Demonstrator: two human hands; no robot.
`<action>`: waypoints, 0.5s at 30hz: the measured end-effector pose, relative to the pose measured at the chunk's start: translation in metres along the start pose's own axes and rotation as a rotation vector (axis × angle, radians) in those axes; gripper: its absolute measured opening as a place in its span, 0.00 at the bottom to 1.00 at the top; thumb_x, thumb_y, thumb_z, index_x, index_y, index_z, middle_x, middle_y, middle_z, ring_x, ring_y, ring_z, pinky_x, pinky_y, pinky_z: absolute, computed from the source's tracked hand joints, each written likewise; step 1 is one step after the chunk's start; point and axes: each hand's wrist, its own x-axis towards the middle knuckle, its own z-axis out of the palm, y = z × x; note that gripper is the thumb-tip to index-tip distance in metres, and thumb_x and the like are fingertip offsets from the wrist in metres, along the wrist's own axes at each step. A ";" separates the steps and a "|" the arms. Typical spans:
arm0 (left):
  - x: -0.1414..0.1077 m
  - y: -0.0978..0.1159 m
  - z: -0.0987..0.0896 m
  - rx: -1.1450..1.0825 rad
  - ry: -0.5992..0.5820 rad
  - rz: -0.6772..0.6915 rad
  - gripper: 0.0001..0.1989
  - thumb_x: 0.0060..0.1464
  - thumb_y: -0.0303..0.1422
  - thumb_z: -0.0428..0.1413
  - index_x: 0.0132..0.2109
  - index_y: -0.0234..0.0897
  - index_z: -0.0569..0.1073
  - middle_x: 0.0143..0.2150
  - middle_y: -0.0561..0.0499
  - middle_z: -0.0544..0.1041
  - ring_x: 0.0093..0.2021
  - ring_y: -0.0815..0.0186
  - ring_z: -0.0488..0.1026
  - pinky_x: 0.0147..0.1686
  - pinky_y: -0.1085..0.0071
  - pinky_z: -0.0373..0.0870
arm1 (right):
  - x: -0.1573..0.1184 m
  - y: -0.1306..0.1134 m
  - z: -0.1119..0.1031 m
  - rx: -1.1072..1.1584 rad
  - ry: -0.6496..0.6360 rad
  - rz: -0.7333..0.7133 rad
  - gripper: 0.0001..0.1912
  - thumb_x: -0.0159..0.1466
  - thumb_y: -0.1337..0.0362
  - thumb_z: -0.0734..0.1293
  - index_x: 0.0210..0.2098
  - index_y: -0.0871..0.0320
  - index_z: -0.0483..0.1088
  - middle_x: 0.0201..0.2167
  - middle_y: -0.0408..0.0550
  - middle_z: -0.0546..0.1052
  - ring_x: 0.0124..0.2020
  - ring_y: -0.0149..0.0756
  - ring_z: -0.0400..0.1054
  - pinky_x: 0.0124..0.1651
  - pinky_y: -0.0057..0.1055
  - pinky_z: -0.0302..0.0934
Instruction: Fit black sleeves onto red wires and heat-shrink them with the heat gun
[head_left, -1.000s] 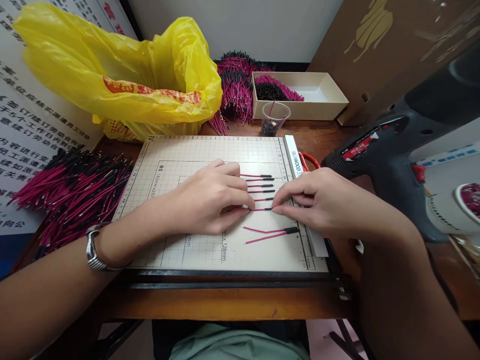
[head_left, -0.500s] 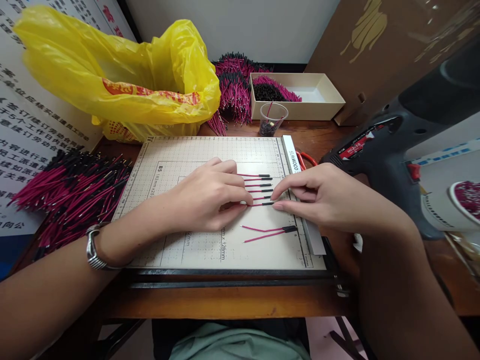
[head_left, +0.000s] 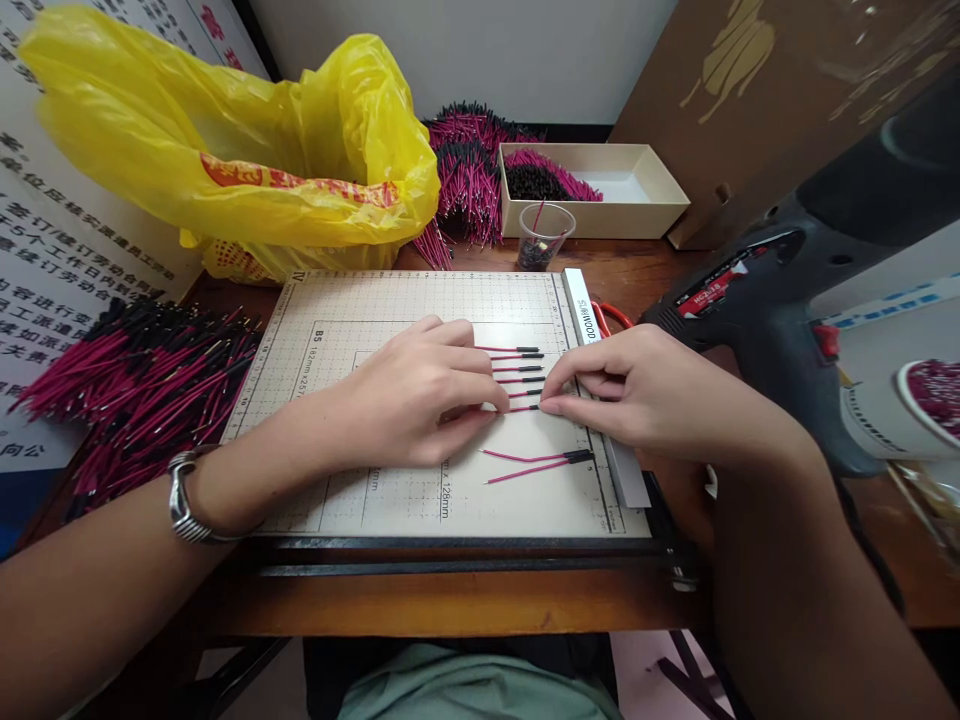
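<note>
On the cream cutting board (head_left: 405,300) my left hand (head_left: 431,395) lies with thumb and forefinger closed on the left part of a pink wire (head_left: 523,408). At its black-sleeved right end, my right hand (head_left: 630,390) pinches between thumb and forefinger. Several similar wires (head_left: 517,368) lie in a row just beyond, their black ends to the right and their left ends hidden under my left fingers. Two more wires (head_left: 529,466) rest nearer to me, with their black ends together.
A yellow plastic bag (head_left: 315,215) stands behind the board. Pink wires are piled at left (head_left: 165,400) and back (head_left: 469,180). A cream box (head_left: 600,215) and a clear cup (head_left: 546,240) stand behind. At right are a grey strip (head_left: 611,440) and a dark heat gun (head_left: 757,290).
My right fingertips have shifted slightly left and cover more of the front wire's black end. My left hand stays almost in place; the other wires look unchanged.
</note>
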 end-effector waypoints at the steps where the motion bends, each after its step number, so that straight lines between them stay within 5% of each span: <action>1: 0.000 0.004 0.001 -0.034 0.013 0.004 0.09 0.63 0.29 0.53 0.42 0.37 0.80 0.35 0.50 0.81 0.35 0.63 0.66 0.37 0.65 0.61 | 0.000 -0.001 -0.001 0.022 0.006 -0.006 0.09 0.62 0.61 0.67 0.30 0.59 0.77 0.16 0.37 0.60 0.19 0.24 0.49 0.27 0.29 0.47; 7: 0.004 0.020 0.009 -0.022 -0.023 0.072 0.09 0.65 0.30 0.53 0.44 0.38 0.79 0.37 0.51 0.81 0.36 0.63 0.66 0.40 0.64 0.61 | -0.002 -0.002 -0.002 0.071 0.006 -0.007 0.10 0.62 0.61 0.66 0.27 0.59 0.74 0.15 0.35 0.50 0.19 0.23 0.43 0.24 0.29 0.42; 15: -0.001 0.012 -0.002 0.048 -0.075 0.060 0.10 0.63 0.27 0.53 0.37 0.40 0.79 0.32 0.52 0.81 0.36 0.62 0.66 0.38 0.63 0.56 | -0.005 -0.006 -0.004 0.055 -0.097 0.002 0.08 0.60 0.65 0.67 0.29 0.58 0.80 0.19 0.41 0.70 0.20 0.25 0.54 0.26 0.28 0.49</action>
